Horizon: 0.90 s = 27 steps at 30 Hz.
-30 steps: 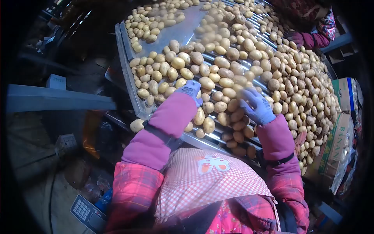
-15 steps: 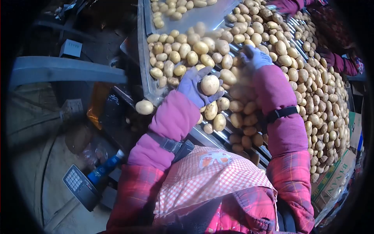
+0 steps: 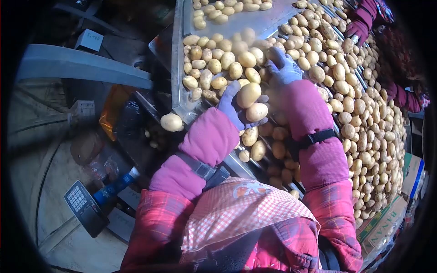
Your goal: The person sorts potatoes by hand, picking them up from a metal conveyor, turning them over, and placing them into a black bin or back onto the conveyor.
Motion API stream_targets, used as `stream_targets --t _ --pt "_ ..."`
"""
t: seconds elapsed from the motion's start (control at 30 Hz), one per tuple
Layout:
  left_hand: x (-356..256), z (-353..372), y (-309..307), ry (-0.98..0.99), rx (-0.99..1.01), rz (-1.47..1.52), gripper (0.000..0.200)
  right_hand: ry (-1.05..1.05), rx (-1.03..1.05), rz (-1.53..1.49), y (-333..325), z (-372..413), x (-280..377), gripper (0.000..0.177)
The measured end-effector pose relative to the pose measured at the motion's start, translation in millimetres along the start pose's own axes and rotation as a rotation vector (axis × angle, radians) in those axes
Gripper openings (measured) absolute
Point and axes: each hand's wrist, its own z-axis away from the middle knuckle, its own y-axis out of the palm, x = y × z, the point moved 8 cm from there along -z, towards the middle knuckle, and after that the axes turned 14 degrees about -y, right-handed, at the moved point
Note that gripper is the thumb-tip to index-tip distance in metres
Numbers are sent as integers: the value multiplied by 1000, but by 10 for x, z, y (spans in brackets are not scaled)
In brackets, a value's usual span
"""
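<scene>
My left hand [image 3: 229,105], in a pale purple glove, is curled round two potatoes. The larger potato [image 3: 249,94] rests above a rounder one [image 3: 256,112], with gloved fingertips showing at their right side. To the right and farther forward, my right hand [image 3: 287,69] reaches among the potatoes on the rollers. Its thumb and fingers are apart, and I see nothing held in it. Several loose potatoes [image 3: 228,59] lie in front of my hands beside the metal side wall [image 3: 178,59].
A large mass of potatoes [image 3: 364,132] spreads along the right. Another person's gloved hand [image 3: 358,31] works at the upper right. One potato [image 3: 171,122] sits by the left edge. A keypad device [image 3: 82,204] and a blue bottle [image 3: 114,185] are at lower left.
A second potato has come into my left hand, which held one before. My right hand has shifted forward and left. The other person's upper hand has moved onto the potatoes.
</scene>
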Motion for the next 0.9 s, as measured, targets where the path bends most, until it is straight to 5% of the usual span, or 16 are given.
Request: stream_targets --t 0.17,0.23,0.3,0.33,0.37,0.43,0.47,0.57,0.6,0.63,0.73,0.83,0.9 --pt "-10 26 3 23 59 24 63 86 -146 -627 -109 73 -41 46" --pt "-51 5 32 27 331 8 70 3 -66 -872 -154 254 200 46" --pt "-175 278 467 115 496 -170 58 -449 -18 -440 -379 351 760 44" --pt "-303 381 544 423 312 -859 53 -372 173 -526 -344 340 874 38" --pt "-309 356 478 430 309 -854 53 -377 180 -525 -307 232 858 38" --pt "-125 146 90 -28 322 8 54 -395 -96 -288 -387 -140 719 33" --pt "-182 236 82 56 -41 -101 55 -424 -163 -19 -262 -225 729 34" --pt "-129 139 -16 16 -27 -7 56 -596 -46 319 310 -257 775 52" --pt "-154 137 -69 104 -130 -88 56 -576 0 319 330 -291 813 53" --pt "-126 171 -28 94 7 46 54 -602 -14 301 288 -269 869 49" --pt "-129 128 -49 -6 14 135 44 -550 -31 252 261 -232 835 50" --pt "-164 92 -61 34 27 117 44 -504 -151 130 170 -214 716 52" --pt "-171 115 -32 38 49 165 48 -2 -86 -959 213 -131 325 55"
